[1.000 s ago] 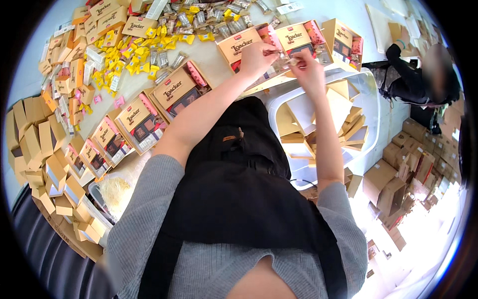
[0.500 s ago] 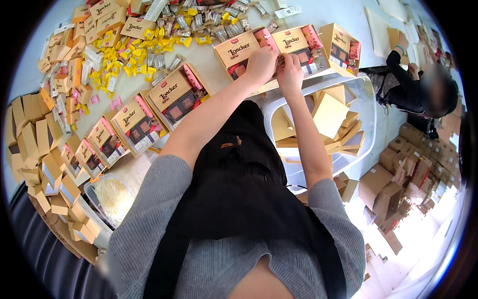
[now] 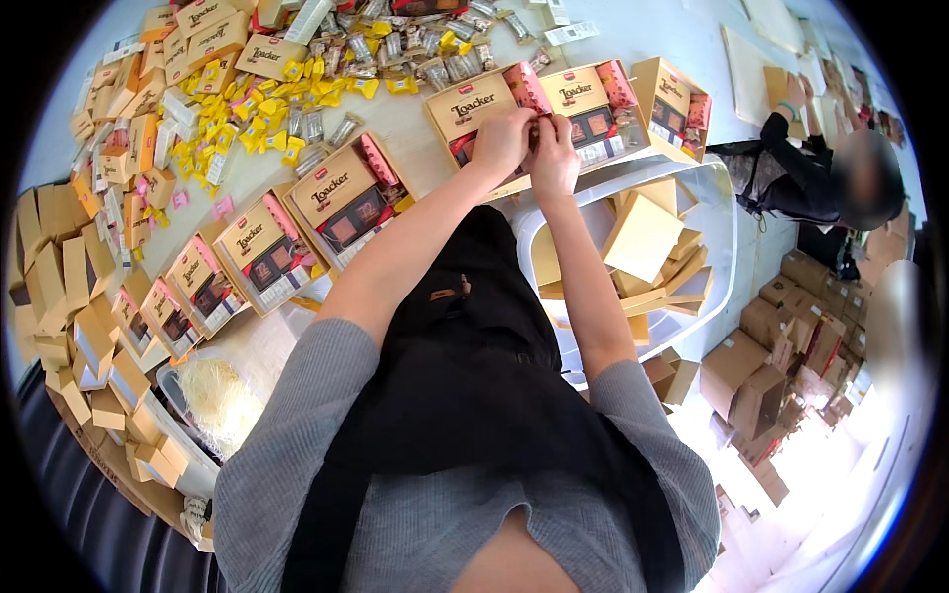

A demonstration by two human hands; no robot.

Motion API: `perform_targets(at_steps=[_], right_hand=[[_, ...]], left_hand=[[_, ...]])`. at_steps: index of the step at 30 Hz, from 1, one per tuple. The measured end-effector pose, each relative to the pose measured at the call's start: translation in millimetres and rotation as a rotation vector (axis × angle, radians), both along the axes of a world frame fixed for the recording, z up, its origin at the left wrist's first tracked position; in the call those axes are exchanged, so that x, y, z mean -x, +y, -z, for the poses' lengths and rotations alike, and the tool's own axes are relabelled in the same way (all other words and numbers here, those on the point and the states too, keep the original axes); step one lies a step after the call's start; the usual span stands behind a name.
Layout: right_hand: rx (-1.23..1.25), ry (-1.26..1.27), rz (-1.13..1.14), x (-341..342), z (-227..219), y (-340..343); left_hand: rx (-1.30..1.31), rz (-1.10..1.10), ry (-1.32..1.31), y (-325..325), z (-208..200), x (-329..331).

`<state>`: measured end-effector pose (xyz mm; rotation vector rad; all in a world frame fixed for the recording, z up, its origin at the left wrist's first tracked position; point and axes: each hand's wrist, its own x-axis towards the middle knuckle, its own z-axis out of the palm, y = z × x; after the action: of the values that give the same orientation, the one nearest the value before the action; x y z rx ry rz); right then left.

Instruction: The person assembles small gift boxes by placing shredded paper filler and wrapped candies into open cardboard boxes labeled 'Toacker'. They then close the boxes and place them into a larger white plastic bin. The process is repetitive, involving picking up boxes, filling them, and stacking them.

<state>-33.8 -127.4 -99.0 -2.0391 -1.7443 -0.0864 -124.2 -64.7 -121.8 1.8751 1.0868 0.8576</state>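
My left hand (image 3: 502,141) and my right hand (image 3: 554,158) are close together, fingertips pinched over the lower right part of an open gift box. Something small and dark is between the fingers, too hidden to name. In that box lie a cream carton (image 3: 469,107), a pink patterned packet (image 3: 528,87) and, partly behind my left hand, a dark chocolate pack. To the right stands a similar filled gift box (image 3: 581,94), then another gift box (image 3: 664,107). Left of my hands, a row of filled gift boxes (image 3: 341,196) curves toward me.
Yellow-wrapped sweets (image 3: 252,114) and clear-wrapped bars (image 3: 460,67) lie heaped on the table. Cardboard boxes (image 3: 74,267) pile up far left. A clear plastic tub (image 3: 730,237) of cream box lids (image 3: 641,237) stands below my right forearm. A co-worker (image 3: 801,163) is at the right.
Both hands have moved a little left and toward me, lower over the same gift box. More of the pink packet shows above them. The co-worker's arms have shifted slightly.
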Motion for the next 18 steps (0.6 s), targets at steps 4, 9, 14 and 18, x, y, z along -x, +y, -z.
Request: perform_targets(at_steps=[4, 9, 14, 18], right_hand=[[0.188, -0.114, 0.051, -2, 12, 2], [0.234, -0.094, 0.046, 8, 0, 1], [0.382, -0.144, 0.133, 16, -9, 9], [0.401, -0.150, 0.152, 25, -27, 15]], left_hand=[[0.114, 0.033, 0.000, -12, -23, 12], [-0.051, 0.022, -0.097, -18, -43, 60], [-0.108, -0.295, 0.137, 52, -75, 220], [-0.042, -0.221, 0.768, 98, -4, 378]])
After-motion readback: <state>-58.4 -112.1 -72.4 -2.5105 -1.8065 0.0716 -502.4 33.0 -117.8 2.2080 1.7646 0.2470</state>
